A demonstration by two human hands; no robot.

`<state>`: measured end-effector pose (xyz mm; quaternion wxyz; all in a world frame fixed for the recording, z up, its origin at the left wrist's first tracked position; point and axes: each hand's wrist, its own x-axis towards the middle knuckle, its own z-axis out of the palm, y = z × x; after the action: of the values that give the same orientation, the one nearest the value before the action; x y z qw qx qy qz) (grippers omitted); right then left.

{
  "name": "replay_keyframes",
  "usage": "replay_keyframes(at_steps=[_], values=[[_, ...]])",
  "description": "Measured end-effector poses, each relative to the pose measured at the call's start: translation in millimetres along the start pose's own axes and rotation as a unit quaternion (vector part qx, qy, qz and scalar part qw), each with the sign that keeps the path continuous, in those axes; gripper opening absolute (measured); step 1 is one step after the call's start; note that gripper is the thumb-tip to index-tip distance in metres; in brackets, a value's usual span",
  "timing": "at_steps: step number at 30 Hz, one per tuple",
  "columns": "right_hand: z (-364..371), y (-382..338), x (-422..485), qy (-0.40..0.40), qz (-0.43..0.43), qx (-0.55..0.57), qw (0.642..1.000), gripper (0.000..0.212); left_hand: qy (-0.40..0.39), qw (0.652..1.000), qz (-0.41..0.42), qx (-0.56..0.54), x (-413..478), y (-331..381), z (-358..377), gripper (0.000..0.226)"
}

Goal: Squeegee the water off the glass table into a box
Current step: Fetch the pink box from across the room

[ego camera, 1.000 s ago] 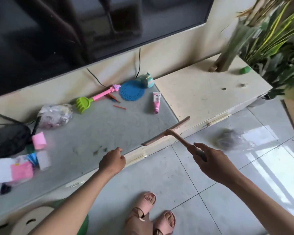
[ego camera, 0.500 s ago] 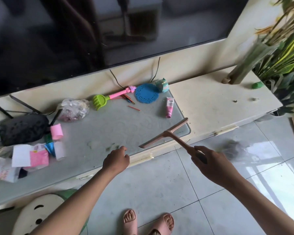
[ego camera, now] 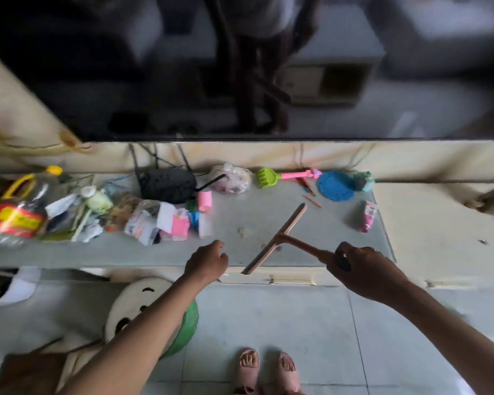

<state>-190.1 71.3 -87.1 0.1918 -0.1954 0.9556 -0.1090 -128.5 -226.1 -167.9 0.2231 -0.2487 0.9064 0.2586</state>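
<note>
A pink-brown squeegee hangs over the grey glass table top, its blade running diagonally from the front edge toward the back right. My right hand grips its handle near the table's front edge. Left of the blade, my left hand sits at the front edge with its fingers curled, holding nothing. A few dark specks and a small wet mark lie on the glass between the hands. No box can be made out with certainty.
Clutter lines the back and left of the table: an oil bottle, paper and packets, a black bag, a green-pink toy rake, a blue mat, a pink tube. A panda stool stands below. A TV hangs above.
The view has swung left and squared up to the table, showing more clutter on the left. The squeegee has moved further over the glass. My left hand stays at the front edge.
</note>
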Motion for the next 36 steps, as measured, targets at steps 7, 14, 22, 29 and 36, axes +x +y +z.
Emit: replay_keyframes(at_steps=[7, 14, 22, 29, 36], values=[[5.6, -123.6, 26.1, -0.077, -0.197, -0.087, 0.973, 0.029, 0.071, 0.979, -0.159, -0.11, -96.1, -111.2, -24.8, 0.041], [43.8, -290.3, -0.1, -0.145, -0.45, -0.173, 0.864, 0.03, 0.158, 0.893, -0.344, -0.243, -247.4, -227.4, 8.2, 0.039], [100.7, -454.7, -74.4, -0.149, -0.631, -0.242, 0.722, 0.025, 0.235, 0.786, -0.467, -0.33, -384.1, -331.4, 33.3, 0.04], [166.1, -637.9, -166.2, -0.125, -0.704, -0.269, 0.645, 0.026, 0.311, 0.7, -0.537, -0.352, -517.9, -465.6, 20.2, 0.036], [199.3, -773.0, -222.0, -0.087, -0.732, -0.253, 0.626, 0.024, 0.34, 0.678, -0.566, -0.324, -603.0, -575.1, -23.8, 0.036]])
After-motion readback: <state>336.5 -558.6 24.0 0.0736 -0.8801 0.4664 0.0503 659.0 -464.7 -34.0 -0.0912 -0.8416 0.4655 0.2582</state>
